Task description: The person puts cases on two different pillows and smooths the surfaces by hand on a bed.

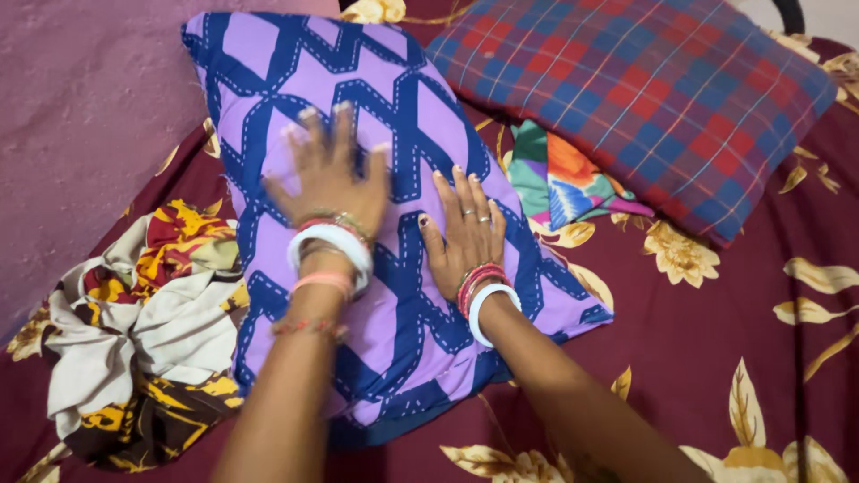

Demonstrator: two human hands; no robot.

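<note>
Both hands lie flat on a purple pillow (pixel 394 224), palms down, fingers spread, neither closed around anything. The left hand (pixel 329 179) rests on the pillow's middle, its outline slightly blurred; the right hand (pixel 465 231) sits just beside it, a little nearer the pillow's right edge. Each wrist carries a white bangle with thin red ones; the right hand's fingers bear rings.

The pillow lies directly under both palms, running lengthwise from the head of the bed toward its foot, tilted slightly to the left. Its cover is light purple with a bold dark-blue lattice of interlocking bands edged in white stitch marks. The cover looks smooth and filled out, with its near end darker blue.

The pillow rests on a maroon bedsheet (pixel 716 358) printed with cream and gold leaves and flowers. Toward the bed's far right corner lies a red-and-blue checked pillow (pixel 644 89), near the purple one. Between them a folded multicoloured cloth (pixel 564 183) shows. At the bed's left edge, touching the purple pillow, lies a crumpled cloth (pixel 143 322) in white, yellow and dark red. A mauve wall (pixel 80 116) stands behind it.
</note>
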